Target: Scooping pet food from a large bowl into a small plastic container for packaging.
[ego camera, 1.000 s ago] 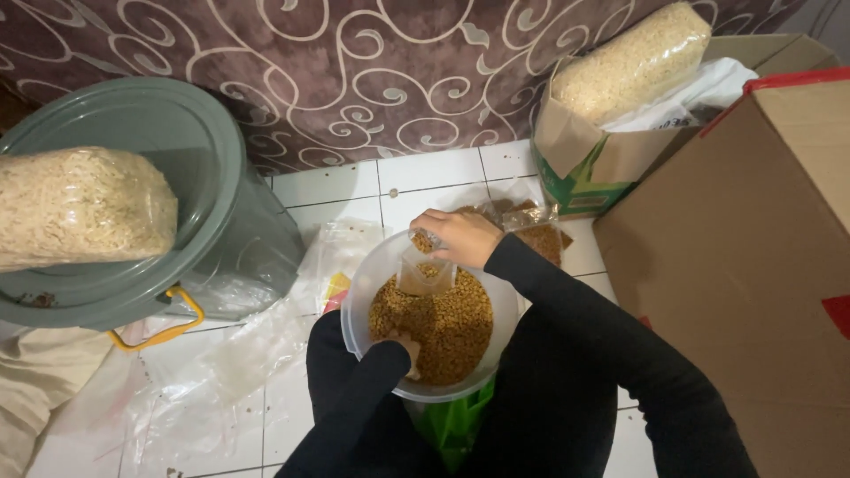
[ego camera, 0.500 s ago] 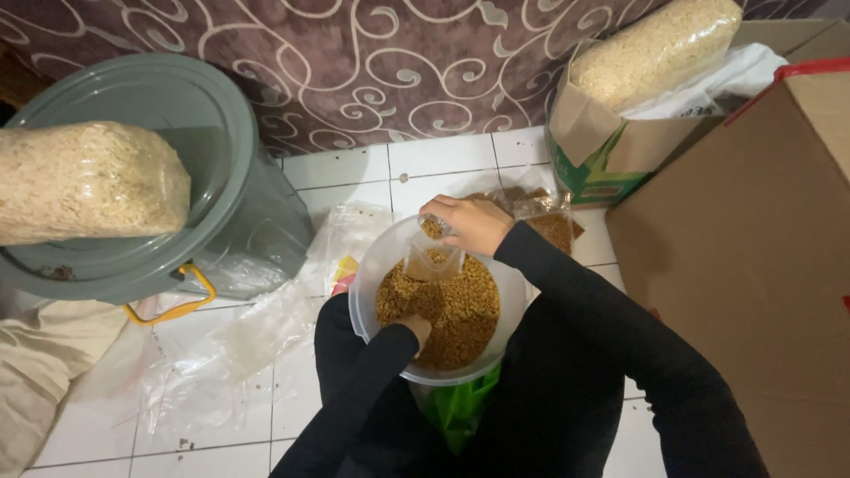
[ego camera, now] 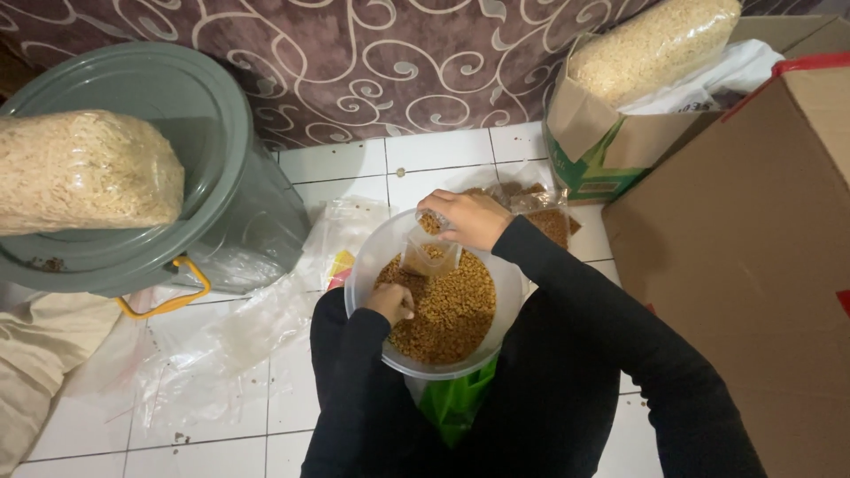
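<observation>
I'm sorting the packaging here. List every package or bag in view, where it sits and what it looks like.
Small clear pouch: over the clear bowl, held by the right hand, with the left hand below it.
Clear bag of pale grains: lying on the grey bin lid, left.
Second such bag: top right, in an open brown box.
Large brown carton: right edge.
Filled clear packets: floor behind the bowl.

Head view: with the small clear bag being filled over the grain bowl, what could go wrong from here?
1. The small clear bag hangs from the right hand alone; if its mouth sags, grain could miss it.
2. The clear bowl seems to rest on the lap, not the floor; a knee shift might tip it.
3. The left hand scoops near the rim, so grains could spill onto the plastic sheet.
</observation>
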